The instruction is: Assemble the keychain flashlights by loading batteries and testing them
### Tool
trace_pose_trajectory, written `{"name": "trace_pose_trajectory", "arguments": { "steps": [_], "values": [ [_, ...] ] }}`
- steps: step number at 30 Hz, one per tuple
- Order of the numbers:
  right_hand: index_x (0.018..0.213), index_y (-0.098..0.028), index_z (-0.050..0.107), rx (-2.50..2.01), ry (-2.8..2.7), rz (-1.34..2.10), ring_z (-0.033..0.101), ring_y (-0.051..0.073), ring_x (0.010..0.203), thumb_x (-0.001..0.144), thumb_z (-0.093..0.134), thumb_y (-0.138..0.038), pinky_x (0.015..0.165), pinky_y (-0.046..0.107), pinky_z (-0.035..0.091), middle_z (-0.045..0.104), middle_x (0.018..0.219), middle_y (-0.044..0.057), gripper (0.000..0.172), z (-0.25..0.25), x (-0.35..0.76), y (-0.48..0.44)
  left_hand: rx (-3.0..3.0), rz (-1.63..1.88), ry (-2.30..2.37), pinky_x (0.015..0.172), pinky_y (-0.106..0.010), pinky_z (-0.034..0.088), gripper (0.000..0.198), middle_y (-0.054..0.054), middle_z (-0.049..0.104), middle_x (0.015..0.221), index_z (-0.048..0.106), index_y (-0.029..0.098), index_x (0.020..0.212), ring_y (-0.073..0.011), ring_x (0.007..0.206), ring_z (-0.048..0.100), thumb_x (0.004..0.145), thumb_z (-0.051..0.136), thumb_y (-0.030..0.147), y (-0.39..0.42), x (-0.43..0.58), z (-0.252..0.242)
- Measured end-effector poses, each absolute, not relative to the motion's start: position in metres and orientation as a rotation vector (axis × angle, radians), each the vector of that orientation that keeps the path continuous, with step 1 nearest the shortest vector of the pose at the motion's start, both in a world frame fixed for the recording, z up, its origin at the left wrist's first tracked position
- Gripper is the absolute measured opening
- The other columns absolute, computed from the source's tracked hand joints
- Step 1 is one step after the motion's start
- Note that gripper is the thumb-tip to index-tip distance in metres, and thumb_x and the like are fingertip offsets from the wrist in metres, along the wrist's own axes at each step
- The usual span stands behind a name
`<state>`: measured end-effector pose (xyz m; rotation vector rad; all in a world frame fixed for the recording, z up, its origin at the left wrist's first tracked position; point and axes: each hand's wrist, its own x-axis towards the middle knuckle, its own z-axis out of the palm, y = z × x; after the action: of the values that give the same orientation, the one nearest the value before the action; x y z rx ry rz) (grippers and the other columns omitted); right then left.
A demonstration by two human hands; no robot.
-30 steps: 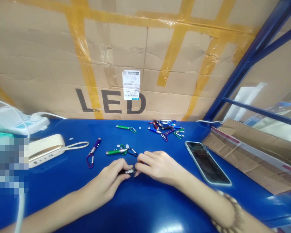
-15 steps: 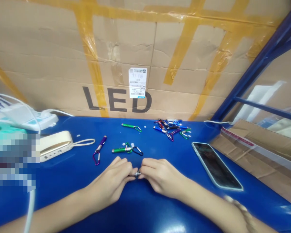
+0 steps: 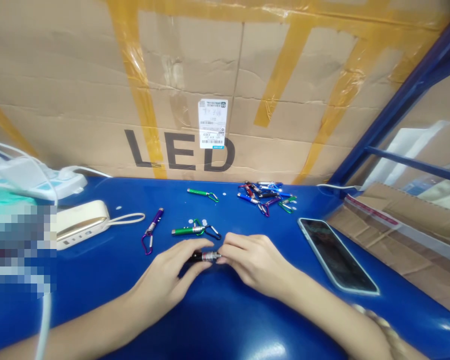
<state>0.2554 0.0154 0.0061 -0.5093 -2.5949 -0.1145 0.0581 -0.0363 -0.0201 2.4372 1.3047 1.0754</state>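
A small black keychain flashlight [image 3: 206, 256] with a silver, printed end section lies level between my hands, just above the blue table. Thumb and fingers of my right hand [image 3: 253, 260] are pinched on its silver tip. My left hand [image 3: 172, 267] curves around the black end, its thumb and fingers parted with a gap above and below the barrel; whether the palm touches it I cannot tell. Just beyond lie a green flashlight [image 3: 183, 231] and a black carabiner clip [image 3: 212, 232]. To the left is a purple flashlight [image 3: 156, 220] with its own clip.
Farther back are another green flashlight [image 3: 197, 192] and a pile of several coloured flashlights [image 3: 264, 196]. A phone [image 3: 337, 255] and an opened carton [image 3: 401, 240] are on the right. At left sit a cream power bank [image 3: 84, 222] and a power strip [image 3: 65, 185]. A large cardboard box [image 3: 285, 145] stands behind.
My left thumb and fingers have parted from their closed grip, exposing the black flashlight's barrel. My right hand keeps its pinch at the silver tip. The view has shifted slightly.
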Motion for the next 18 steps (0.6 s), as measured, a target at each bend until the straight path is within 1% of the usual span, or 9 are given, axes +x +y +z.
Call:
{"name": "trace_pose_trajectory", "arguments": {
  "steps": [2,4,7,13,15,18],
  "values": [
    [0.078,-0.016,0.058,-0.491,-2.577,-0.173,0.047,0.009,0.055,0.095,0.03,-0.023,0.05,0.022,0.03,0.054,0.069,0.0,0.034,0.005,0.255,0.015,2.445,1.019,1.339,0.074,-0.023,0.047,0.018,0.0,0.063,0.089,0.054,0.023,0.103,-0.0132,0.08,0.058,0.091,0.041,0.025,-0.037,0.059,-0.019],
    [0.073,-0.016,0.056,-0.482,-2.565,-0.223,0.045,0.009,0.053,0.095,0.029,-0.023,0.049,0.022,0.029,0.051,0.066,-0.001,0.036,0.005,0.254,0.014,2.482,0.969,1.323,0.071,-0.024,0.047,0.022,-0.001,0.061,0.082,0.056,0.022,0.098,-0.0136,0.076,0.056,0.092,0.035,0.022,-0.037,0.06,-0.017],
    [0.07,-0.016,0.055,-0.481,-2.56,-0.233,0.043,0.009,0.051,0.095,0.029,-0.022,0.048,0.022,0.029,0.05,0.064,-0.001,0.037,0.006,0.254,0.011,2.563,0.993,1.269,0.069,-0.024,0.046,0.025,-0.002,0.059,0.078,0.055,0.019,0.097,-0.0132,0.073,0.054,0.092,0.031,0.018,-0.037,0.061,-0.014],
    [0.069,-0.015,0.055,-0.434,-2.606,-0.164,0.045,0.01,0.054,0.094,0.027,-0.015,0.049,0.022,0.032,0.051,0.064,0.0,0.037,0.005,0.254,0.005,2.75,1.126,1.147,0.056,-0.022,0.045,0.022,-0.002,0.058,0.067,0.057,0.015,0.096,-0.012,0.059,0.05,0.091,0.035,0.015,-0.038,0.06,-0.016],
    [0.07,-0.015,0.055,-0.424,-2.626,-0.111,0.046,0.01,0.054,0.093,0.026,-0.014,0.049,0.022,0.032,0.053,0.065,0.001,0.037,0.003,0.253,0.004,2.818,1.145,1.138,0.056,-0.022,0.045,0.021,-0.003,0.059,0.066,0.057,0.014,0.095,-0.0118,0.057,0.049,0.09,0.037,0.014,-0.039,0.06,-0.016],
    [0.071,-0.016,0.055,-0.455,-2.637,0.066,0.047,0.01,0.055,0.094,0.026,-0.016,0.049,0.022,0.034,0.053,0.065,0.002,0.037,0.0,0.253,0.005,2.881,1.187,1.148,0.057,-0.023,0.046,0.02,-0.003,0.06,0.066,0.059,0.014,0.097,-0.0119,0.057,0.05,0.089,0.04,0.013,-0.041,0.06,-0.016]
  ]
}}
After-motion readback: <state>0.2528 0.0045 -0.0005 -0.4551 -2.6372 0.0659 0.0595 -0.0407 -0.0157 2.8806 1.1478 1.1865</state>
